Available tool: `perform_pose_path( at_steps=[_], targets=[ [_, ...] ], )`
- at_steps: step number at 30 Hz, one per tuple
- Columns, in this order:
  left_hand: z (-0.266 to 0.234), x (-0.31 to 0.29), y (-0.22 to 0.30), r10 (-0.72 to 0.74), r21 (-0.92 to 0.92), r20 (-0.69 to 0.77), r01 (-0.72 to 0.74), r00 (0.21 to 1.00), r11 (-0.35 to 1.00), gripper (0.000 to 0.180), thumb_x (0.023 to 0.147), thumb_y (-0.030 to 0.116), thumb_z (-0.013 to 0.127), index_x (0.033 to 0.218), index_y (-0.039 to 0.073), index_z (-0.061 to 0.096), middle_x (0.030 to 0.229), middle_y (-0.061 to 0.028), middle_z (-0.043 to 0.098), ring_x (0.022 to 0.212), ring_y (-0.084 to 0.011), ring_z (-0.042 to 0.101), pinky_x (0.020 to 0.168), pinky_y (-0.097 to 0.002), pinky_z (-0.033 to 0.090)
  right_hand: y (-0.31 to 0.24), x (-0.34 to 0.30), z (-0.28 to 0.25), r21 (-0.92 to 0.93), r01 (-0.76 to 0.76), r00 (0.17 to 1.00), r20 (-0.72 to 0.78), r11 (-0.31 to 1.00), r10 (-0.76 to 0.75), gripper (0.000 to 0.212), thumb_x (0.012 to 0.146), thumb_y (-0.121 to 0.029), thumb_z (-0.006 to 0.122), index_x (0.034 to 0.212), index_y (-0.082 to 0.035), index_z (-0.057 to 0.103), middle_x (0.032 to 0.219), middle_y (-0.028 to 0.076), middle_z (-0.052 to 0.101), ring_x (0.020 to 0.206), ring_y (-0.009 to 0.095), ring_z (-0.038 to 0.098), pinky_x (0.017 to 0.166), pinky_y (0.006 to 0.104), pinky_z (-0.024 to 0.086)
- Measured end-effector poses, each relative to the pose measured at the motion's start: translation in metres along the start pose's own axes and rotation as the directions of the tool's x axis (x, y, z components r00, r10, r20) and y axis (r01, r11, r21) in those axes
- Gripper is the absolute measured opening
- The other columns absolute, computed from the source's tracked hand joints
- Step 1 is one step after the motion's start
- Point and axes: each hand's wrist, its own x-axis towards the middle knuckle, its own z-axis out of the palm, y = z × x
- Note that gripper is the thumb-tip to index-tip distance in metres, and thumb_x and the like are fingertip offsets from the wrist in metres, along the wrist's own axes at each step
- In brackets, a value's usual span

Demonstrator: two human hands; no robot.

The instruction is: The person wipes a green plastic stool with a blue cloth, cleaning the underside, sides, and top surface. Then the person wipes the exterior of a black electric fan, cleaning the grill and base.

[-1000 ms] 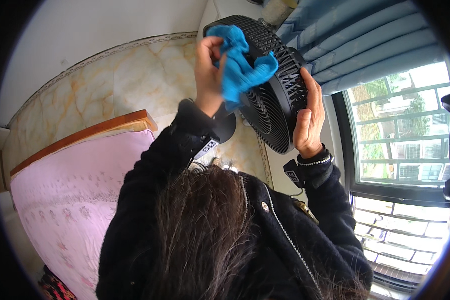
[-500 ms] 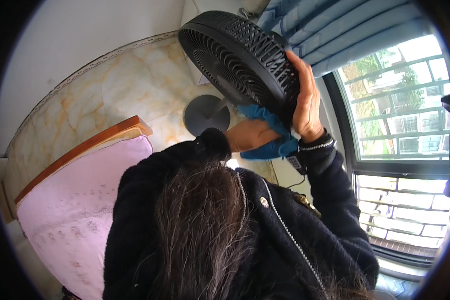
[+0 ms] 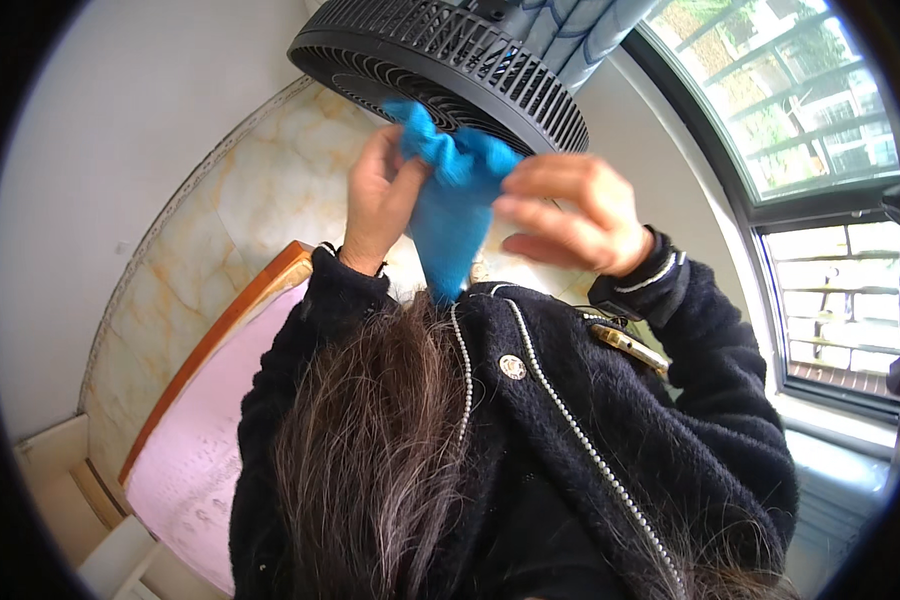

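Note:
A blue cloth (image 3: 455, 205) hangs bunched at its top and tapers downward in front of my chest. My left hand (image 3: 382, 195) is closed on its upper left part, thumb against fingers. At the cloth's right edge is my right hand (image 3: 575, 210), slightly blurred, its thumb apart from the fingers and its fingertips close to the fabric; whether they touch it I cannot tell. Just beyond both hands is the head of a black fan (image 3: 510, 75), tilted, its round grille partly hidden by the cloth.
A pink-covered surface with a wooden edge (image 3: 215, 345) lies to the left above a marbled tile floor (image 3: 190, 270). At the right is a barred window (image 3: 770, 110); a blue curtain (image 3: 570, 35) hangs behind the fan. A white wall (image 3: 120, 150) rises at the left.
Both hands have come away from the fan. The left hand has moved left and up, lifting the cloth in front of the grille; the right hand has left the fan's rim.

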Motion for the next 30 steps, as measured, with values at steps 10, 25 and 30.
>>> perform_pose_path(
  at_steps=[10, 25, 30],
  targets=[
    [0.034, -0.02, -0.012, -0.122, 0.122, 0.48, 0.071, 0.869, 0.99, 0.024, 0.093, 0.001, 0.06, 0.117, 0.002, 0.056, 0.109, -0.008, 0.062, 0.099, -0.0175, 0.062, 0.088, -0.0307, 0.049, -0.033, -0.064, 0.045, 0.624, -0.763, 0.36, 0.628, -0.17, 0.69, 0.075, 0.085, -0.048, 0.079, 0.134, 0.002, 0.052, 0.12, 0.011, 0.064, 0.114, 0.02, 0.06, 0.102, 0.034, 0.048],
    [-0.006, 0.067, 0.071, 0.687, 0.738, 0.445, -0.67, 0.574, 0.083, 0.044, 0.101, 0.025, 0.057, 0.139, 0.004, 0.054, 0.136, -0.0099, 0.061, 0.138, -0.037, 0.046, 0.113, -0.0523, 0.032, 0.001, -0.109, 0.106, 0.653, -0.143, 0.004, 0.752, -0.744, 0.659, 0.03, 0.093, -0.013, 0.054, 0.117, 0.005, 0.056, 0.106, 0.016, 0.067, 0.097, 0.027, 0.068, 0.095, 0.0415, 0.055],
    [0.003, 0.083, 0.056, 0.615, 0.733, 0.533, -0.68, 0.581, 0.008, 0.045, 0.096, 0.036, 0.062, 0.137, 0.018, 0.06, 0.135, -0.0019, 0.055, 0.133, -0.0262, 0.048, 0.111, -0.0553, 0.032, 0.002, -0.096, 0.068, 0.755, 0.044, -0.143, 0.653, -0.654, 0.744, 0.021, 0.094, -0.005, 0.055, 0.112, 0.007, 0.057, 0.105, 0.018, 0.068, 0.092, 0.027, 0.071, 0.09, 0.0409, 0.058]
  ],
)
